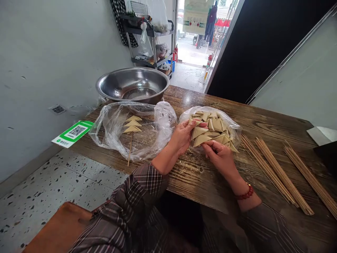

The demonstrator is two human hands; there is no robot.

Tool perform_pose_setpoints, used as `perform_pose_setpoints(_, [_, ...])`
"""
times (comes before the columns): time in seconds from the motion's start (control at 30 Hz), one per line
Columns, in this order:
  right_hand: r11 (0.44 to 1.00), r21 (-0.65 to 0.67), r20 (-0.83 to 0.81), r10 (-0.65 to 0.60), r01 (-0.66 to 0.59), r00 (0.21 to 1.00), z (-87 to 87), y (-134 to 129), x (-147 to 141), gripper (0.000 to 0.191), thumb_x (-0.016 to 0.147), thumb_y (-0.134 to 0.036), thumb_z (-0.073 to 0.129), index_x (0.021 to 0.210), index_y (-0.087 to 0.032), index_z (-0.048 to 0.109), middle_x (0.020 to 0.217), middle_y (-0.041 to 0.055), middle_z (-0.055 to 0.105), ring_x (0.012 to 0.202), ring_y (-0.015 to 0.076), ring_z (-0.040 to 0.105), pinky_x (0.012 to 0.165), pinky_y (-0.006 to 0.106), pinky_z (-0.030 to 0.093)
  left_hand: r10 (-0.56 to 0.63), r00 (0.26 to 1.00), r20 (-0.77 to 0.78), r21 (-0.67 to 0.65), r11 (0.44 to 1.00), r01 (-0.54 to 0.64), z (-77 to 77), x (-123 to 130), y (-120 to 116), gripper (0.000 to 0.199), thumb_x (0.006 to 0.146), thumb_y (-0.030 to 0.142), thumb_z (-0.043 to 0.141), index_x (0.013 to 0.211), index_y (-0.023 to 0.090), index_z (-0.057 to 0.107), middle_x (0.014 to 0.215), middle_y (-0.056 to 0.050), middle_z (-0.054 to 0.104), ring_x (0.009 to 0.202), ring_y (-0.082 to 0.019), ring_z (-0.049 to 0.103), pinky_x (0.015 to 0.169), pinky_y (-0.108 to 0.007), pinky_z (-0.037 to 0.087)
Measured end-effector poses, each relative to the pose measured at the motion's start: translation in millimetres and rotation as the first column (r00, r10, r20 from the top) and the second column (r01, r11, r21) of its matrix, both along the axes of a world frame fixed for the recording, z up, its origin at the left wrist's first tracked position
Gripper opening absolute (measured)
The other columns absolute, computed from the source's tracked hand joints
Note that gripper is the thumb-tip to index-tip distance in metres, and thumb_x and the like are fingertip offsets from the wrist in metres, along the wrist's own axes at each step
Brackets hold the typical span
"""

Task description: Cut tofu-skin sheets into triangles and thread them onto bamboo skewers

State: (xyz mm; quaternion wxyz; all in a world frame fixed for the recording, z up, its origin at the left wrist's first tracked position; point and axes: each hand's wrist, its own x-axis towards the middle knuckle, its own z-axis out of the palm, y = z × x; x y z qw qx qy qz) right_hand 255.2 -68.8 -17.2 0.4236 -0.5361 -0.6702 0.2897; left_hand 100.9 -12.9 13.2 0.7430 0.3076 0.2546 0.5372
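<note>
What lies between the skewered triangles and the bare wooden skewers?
In the head view: bunched clear plastic, left hand, right hand, and a bag of beige triangular pieces.

Basin (133,83): silver. Relative to it: table (188,181) underneath, brown with dark wood grain; triangles (217,124) right-front, beige; sticks (283,174) far right, tan; card (73,133) left-front, green/white, black QR pattern; sleeves (152,179) in front, grey-brown plaid, pale lines; bracelet (246,193) right-front, dark red; cloth (119,15) behind, black/white check.
</note>
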Motion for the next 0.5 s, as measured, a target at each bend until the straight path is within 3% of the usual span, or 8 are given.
perform_pose_setpoints(0.1, [0.998, -0.055, -0.015, 0.006, -0.007, 1.000, -1.6, 0, 4, 0.028, 0.088, -0.040, 0.061, 0.090, -0.015, 0.075, 0.054, -0.0031, 0.058, 0.046, 0.0105, 0.049, 0.051, 0.024, 0.038, 0.039, 0.999, 0.005, -0.046, 0.998, -0.038, 0.4, -2, 3, 0.017, 0.086, 0.027, 0.069, 0.091, 0.011, 0.068, 0.088, -0.009, 0.077, 0.068, -0.016, 0.070, 0.068, -0.030, 0.058])
perform_pose_setpoints(0.23, [0.999, -0.031, 0.001, -0.018, 0.018, 1.000, -1.6, 0, 9, 0.029, 0.088, -0.040, 0.061, 0.092, -0.015, 0.076, 0.053, -0.0024, 0.059, 0.048, 0.0114, 0.052, 0.051, 0.024, 0.039, 0.054, 0.999, -0.006, -0.084, 0.995, -0.054, 1.0, -2, 5, 0.018, 0.092, 0.029, 0.062, 0.096, 0.011, 0.065, 0.088, -0.010, 0.076, 0.075, -0.018, 0.072, 0.073, -0.031, 0.058])
perform_pose_setpoints(0.4, [0.993, 0.031, 0.016, -0.116, 0.116, 0.993, 2.1, -2, 15, 0.028, 0.089, -0.039, 0.061, 0.090, -0.016, 0.076, 0.054, -0.0025, 0.059, 0.049, 0.0115, 0.052, 0.051, 0.025, 0.039, 0.053, 0.999, -0.009, -0.172, 0.984, -0.054, -2.3, -2, 9, 0.035, 0.101, 0.042, 0.042, 0.108, 0.014, 0.060, 0.089, -0.010, 0.074, 0.068, -0.016, 0.070, 0.070, -0.030, 0.056])
perform_pose_setpoints(0.5, [0.975, 0.080, 0.009, -0.208, 0.206, 0.978, 5.1, -6, 18, 0.028, 0.088, -0.041, 0.062, 0.092, -0.017, 0.077, 0.056, -0.0025, 0.059, 0.051, 0.0114, 0.051, 0.052, 0.025, 0.040, 0.042, 0.999, -0.024, -0.215, 0.975, -0.046, -9.6, 1, 9, 0.031, 0.101, 0.040, 0.041, 0.108, 0.015, 0.058, 0.087, -0.008, 0.072, 0.065, -0.016, 0.069, 0.068, -0.031, 0.055])
